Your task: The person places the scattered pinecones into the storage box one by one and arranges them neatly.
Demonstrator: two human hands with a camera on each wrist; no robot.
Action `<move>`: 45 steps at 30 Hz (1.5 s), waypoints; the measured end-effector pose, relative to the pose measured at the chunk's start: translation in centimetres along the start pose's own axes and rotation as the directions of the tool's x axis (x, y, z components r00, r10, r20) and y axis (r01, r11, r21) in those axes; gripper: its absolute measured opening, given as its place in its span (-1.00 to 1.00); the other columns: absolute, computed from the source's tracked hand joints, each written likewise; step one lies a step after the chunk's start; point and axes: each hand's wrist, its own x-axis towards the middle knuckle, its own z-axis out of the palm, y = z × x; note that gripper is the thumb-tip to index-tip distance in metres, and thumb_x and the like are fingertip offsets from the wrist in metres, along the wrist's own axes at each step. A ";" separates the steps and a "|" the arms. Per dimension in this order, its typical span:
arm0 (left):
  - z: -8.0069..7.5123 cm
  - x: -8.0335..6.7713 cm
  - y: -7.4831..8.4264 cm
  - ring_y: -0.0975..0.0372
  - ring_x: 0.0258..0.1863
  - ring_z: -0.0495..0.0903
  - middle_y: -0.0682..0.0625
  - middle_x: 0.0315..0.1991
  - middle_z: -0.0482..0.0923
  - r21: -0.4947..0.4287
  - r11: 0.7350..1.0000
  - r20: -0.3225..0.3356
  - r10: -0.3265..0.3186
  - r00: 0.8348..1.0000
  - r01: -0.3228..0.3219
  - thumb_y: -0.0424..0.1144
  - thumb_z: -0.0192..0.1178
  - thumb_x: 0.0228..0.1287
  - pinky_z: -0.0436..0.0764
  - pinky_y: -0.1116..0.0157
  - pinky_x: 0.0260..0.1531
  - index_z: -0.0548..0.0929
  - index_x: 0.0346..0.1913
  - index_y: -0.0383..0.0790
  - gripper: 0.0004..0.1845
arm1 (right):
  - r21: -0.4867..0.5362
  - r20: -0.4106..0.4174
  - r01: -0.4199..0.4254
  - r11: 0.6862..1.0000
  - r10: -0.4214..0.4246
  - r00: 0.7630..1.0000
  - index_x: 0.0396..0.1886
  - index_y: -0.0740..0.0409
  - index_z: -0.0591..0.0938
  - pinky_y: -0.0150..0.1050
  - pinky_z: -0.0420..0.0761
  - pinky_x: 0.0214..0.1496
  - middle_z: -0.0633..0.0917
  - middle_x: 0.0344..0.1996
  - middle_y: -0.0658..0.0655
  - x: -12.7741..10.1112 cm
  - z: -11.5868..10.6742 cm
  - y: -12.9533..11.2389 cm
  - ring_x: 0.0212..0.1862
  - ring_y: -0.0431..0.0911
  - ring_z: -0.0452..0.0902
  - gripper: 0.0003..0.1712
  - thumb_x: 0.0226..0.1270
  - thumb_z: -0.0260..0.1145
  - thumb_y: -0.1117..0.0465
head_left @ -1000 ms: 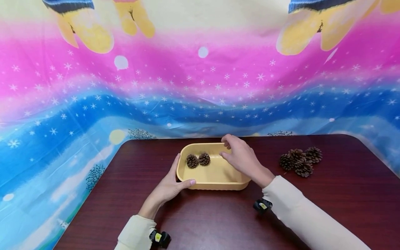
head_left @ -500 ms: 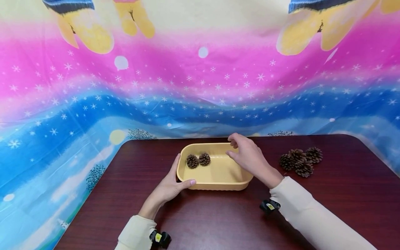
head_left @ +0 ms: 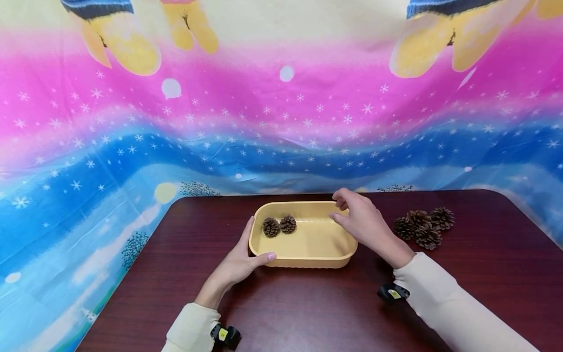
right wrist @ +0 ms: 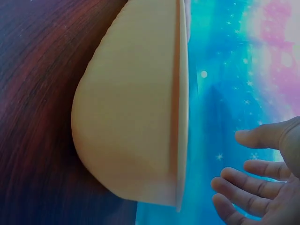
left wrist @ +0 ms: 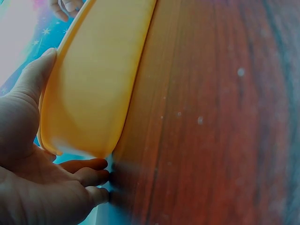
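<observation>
A pale yellow plastic container, oblong with rounded corners, stands on the table. Inside, at its left end, two pinecones lie side by side. My left hand holds the container's left end, thumb on the near rim and fingers along the end wall. In the left wrist view, the lower fingers of this hand lie close to the table. Over the container's right end hovers my right hand, its fingers loosely bent and nothing between them. The right wrist view shows this hand apart from the rim.
Several more pinecones lie clustered on the dark red wooden table, right of the container. A colourful snowflake-patterned cloth hangs behind the table and along its sides. A small black device sits at the right wrist.
My right hand has moved rightwards over the container, from around its middle right to its right end. The left hand, the container and the pinecones stay in place.
</observation>
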 end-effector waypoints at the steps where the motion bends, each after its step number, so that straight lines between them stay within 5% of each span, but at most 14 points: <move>1: 0.0 0.0 0.0 -0.09 0.69 -0.09 -0.11 0.74 -0.18 0.001 1.000 0.000 0.000 1.000 0.000 -0.01 0.53 0.23 -0.04 -0.22 0.62 -0.26 0.74 0.11 0.29 | 0.001 -0.001 0.002 1.000 -0.002 1.000 0.16 0.29 0.61 0.17 0.67 0.06 0.75 0.00 0.32 0.0 -0.1 0.1 0.08 0.18 0.69 -0.60 0.38 0.44 0.29; 45: 0.0 0.0 0.0 -0.07 0.69 -0.10 -0.08 0.74 -0.19 0.003 1.000 -0.004 0.004 1.000 -0.004 -0.07 0.50 0.28 -0.04 -0.21 0.62 -0.26 0.74 0.13 0.25 | -0.006 -0.005 0.031 1.000 -0.031 1.000 -0.04 0.31 0.68 0.15 0.70 -0.01 0.79 -0.19 0.27 -2.3 -2.5 3.7 -0.11 0.14 0.73 -0.72 0.31 0.49 0.32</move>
